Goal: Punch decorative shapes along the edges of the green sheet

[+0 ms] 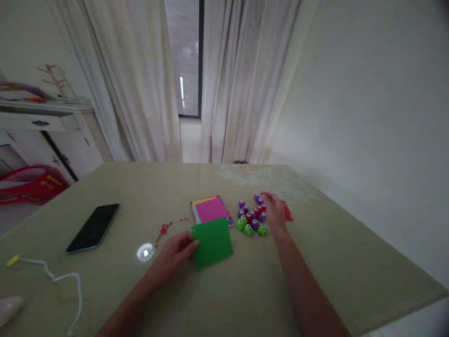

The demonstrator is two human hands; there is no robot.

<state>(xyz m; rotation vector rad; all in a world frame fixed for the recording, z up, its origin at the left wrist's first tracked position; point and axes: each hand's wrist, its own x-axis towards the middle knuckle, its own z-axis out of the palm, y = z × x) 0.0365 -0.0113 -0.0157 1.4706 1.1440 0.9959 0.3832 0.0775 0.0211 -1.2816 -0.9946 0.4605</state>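
Several things ring the green sheet (213, 243), which is the clock's centre here, on a pale green table (238, 299). Between eight and nine, a smooth white object (9, 309) is cut off by the view's edge. Between nine and ten, off the table, a red bag (38, 185) bears yellowish writing too blurred to read. A bent white cable (78, 285) with a yellow tag (12, 260) runs toward eight. At nine lie a flat, glossy black-screened device (93, 228) and, nearer, a clear round dish (145, 252) catching light; small red scraps (163, 229) sit just beyond it.

Also at nine, the left hand (180, 251) pinches the sheet's edge between thumb and fingers; small holes show at its ten o'clock corner. At twelve, the sheet overlaps the near edge of a coloured paper stack (210, 209), pink uppermost.

At two are rounded green, purple and red toys (248, 217) with eye-like white discs. The right hand (274, 210), well apart from the left, curls beside them; I cannot tell whether it grips one. It partly hides a flat red piece (288, 213).
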